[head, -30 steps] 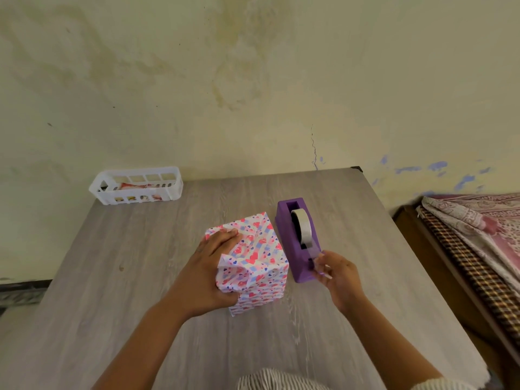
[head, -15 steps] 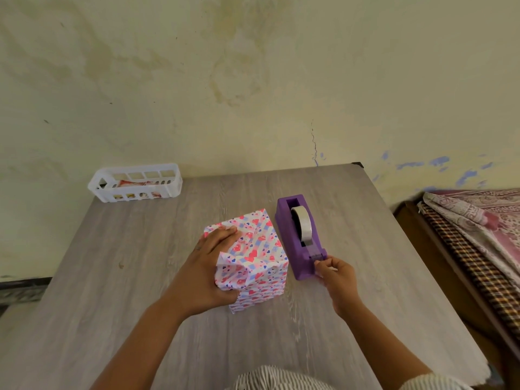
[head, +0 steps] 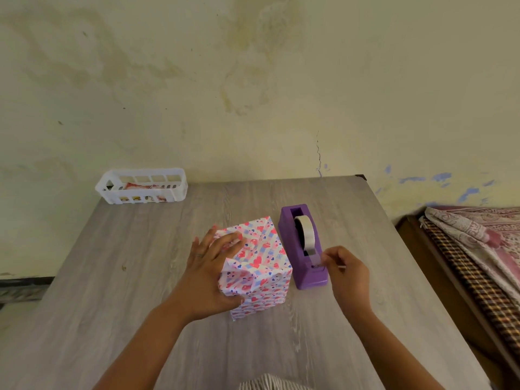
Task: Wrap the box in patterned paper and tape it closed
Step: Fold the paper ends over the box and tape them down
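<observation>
**K:** Grey wood-grain worktop (head: pixel 140 277) sat against a stained, cracked yellowish wall (head: pixel 253 80). White basket (head: pixel 142 187) stood at the far left corner, well apart from the work. Bed (head: pixel 478 263) with a patterned cloth was off the right edge.

**R:** Where was the box?

**K:** Mid-worktop, upright, already covered in heart-print paper (head: pixel 259 266). Purple tape dispenser (head: pixel 305 249) stood just beside it on the right.

**R:** Hands?

**K:** Left hand (head: pixel 208 277) lay flat-ish over the box's left side and top, fingers spread, pressing the folded flap down. Right hand (head: pixel 347 273) had thumb and finger closed on the tape end (head: pixel 316 258) at the cutter.

**R:** Risks?

**K:** My read, three. One: the dispenser wasn't held, so a pull could drag or tip it into the box. Two: the left hand was the only thing keeping that flap shut; ease off and the paper likely springs open, and the top fold was already wrinkled. Three: a loose strip could curl and stick to itself or the fingers before reaching the seam.

**R:** Tear quality?

**K:** Couldn't tell; blade detail was too small.
</observation>
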